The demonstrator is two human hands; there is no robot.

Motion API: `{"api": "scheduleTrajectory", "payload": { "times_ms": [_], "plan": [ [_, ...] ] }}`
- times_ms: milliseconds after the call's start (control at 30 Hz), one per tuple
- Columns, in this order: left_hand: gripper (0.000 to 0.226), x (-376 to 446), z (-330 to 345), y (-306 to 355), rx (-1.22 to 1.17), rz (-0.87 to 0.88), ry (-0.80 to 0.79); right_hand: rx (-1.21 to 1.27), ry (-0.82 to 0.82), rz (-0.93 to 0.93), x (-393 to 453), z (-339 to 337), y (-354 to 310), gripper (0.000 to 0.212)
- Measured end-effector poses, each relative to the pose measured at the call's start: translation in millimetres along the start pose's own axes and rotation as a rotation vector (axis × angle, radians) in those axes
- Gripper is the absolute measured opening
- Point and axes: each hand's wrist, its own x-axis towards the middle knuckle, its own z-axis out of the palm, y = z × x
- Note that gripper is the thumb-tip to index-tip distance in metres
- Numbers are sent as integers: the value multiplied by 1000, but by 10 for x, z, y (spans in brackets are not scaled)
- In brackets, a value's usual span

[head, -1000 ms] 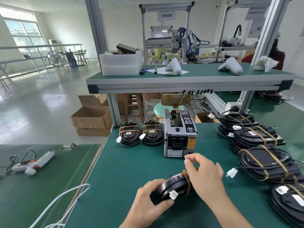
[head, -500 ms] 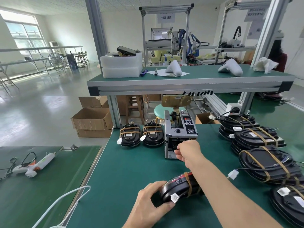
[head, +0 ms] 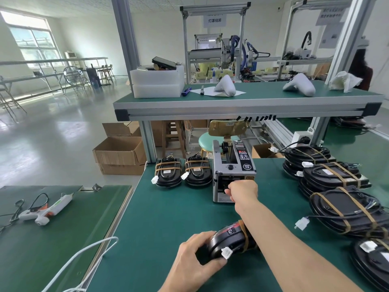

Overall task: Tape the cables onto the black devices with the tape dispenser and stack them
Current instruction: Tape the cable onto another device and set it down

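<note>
1. One head-worn wide-angle view looks forward and down across the green bench (head: 168,218).
2. Its near edge lies close below the camera; the far edge, raised shelf (head: 248,106) and factory hall recede beyond.
3. Straight lines bow toward the frame's borders.

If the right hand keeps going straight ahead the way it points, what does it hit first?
The right hand is already at the tape dispenser front slot, so it would meet the dispenser's outlet first; whether its fingers already touch it is hidden.

A black device (head: 228,241) with one brown tape band lies tilted on the green table (head: 168,218). The grey tape dispenser (head: 232,169) stands upright behind it.
</note>
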Motion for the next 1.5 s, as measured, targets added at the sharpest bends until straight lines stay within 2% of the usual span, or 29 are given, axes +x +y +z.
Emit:
{"api": "scheduleTrajectory", "payload": {
  "times_ms": [367,667,733,833,900,967,1067,1133,1233,1367,1500],
  "plan": [
    [48,-3,-6,4,-3,-5,-5,-179,129,-64,102,120,11,20],
    [51,2,6,2,-4,3,0,-197,154,-55,194,96,58,18],
    [50,1,9,1,-3,7,4,-190,85,-11,145,39,40,18],
    [50,-7,16,-11,4,14,1,-268,-177,62,-11,-94,-52,7],
    [49,-7,19,-19,12,18,3,-406,-335,-6,-129,-237,-144,2],
    [48,-5,20,-17,13,23,7,-470,-411,-148,-221,-439,-211,6],
    [50,3,13,-28,18,19,-4,-413,-398,-334,-356,-822,-214,14],
    [50,5,11,-39,16,18,-10,-372,-346,-382,-423,-1080,-145,16],
    [50,5,6,-42,7,14,-14,-305,-321,-320,-441,-1397,40,19],
    [49,5,4,-48,16,14,-27,-104,-357,-176,-447,-1589,222,9],
    [50,-2,6,-52,3,6,-29,-39,-351,-170,-441,-1604,306,10]
  ]
}}
